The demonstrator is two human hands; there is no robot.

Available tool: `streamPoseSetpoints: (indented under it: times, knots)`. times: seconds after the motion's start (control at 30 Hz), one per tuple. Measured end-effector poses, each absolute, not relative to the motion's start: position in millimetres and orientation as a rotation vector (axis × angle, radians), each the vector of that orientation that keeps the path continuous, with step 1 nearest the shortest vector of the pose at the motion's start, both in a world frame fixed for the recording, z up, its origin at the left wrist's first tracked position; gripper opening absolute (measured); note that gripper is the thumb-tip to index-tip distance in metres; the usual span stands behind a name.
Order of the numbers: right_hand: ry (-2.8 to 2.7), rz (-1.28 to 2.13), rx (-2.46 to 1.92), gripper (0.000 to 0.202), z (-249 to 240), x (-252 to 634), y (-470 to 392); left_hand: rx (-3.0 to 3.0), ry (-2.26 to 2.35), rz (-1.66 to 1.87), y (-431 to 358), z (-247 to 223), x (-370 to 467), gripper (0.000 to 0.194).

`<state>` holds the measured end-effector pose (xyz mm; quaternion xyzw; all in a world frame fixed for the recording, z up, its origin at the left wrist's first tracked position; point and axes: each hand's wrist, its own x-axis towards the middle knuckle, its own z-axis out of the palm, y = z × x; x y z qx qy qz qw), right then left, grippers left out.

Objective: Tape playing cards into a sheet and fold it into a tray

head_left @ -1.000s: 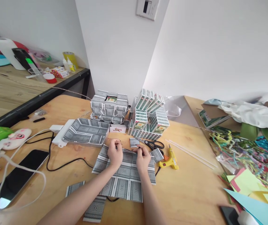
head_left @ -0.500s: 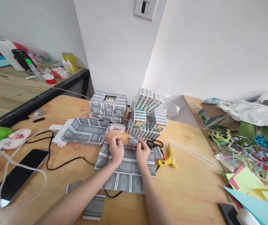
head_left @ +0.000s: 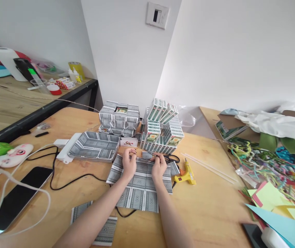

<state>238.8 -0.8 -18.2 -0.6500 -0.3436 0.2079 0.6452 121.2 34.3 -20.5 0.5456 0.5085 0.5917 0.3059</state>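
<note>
A sheet of joined grey-patterned playing cards (head_left: pixel 137 184) lies in front of me on the table. My left hand (head_left: pixel 129 164) is closed at its far edge, thumb and fingers pinched together. At the same edge, further right, my right hand (head_left: pixel 159 167) pinches the cards. The fingertips partly hide the grip. Just beyond the right hand lie black-handled scissors (head_left: pixel 173 158). A yellow glue gun (head_left: pixel 187 175) rests to the right of the sheet. Loose playing cards (head_left: pixel 106 231) lie partly under my left forearm.
Behind the hands stand a card-covered tray (head_left: pixel 95 146), a card-covered block (head_left: pixel 118 119) and a stack of card boxes (head_left: pixel 160 129). Glue sticks (head_left: pixel 209 168) lie on the right. A phone (head_left: pixel 18 198) and cables are at left; pipe cleaners (head_left: pixel 271 168) and coloured paper (head_left: pixel 271 199) at right.
The sheet has turned slightly and its left edge has shifted right. My right hand has moved a little to the right along the far edge. The camera view has tilted slightly.
</note>
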Motion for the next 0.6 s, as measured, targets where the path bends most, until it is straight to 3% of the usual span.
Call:
streamPoseSetpoints:
  times: [0.6]
  knots:
    - [-0.830,0.535,-1.477,0.021,-14.9,237.5,-0.4,1.606,1.352,1.481,36.3,-20.0,115.7,0.012]
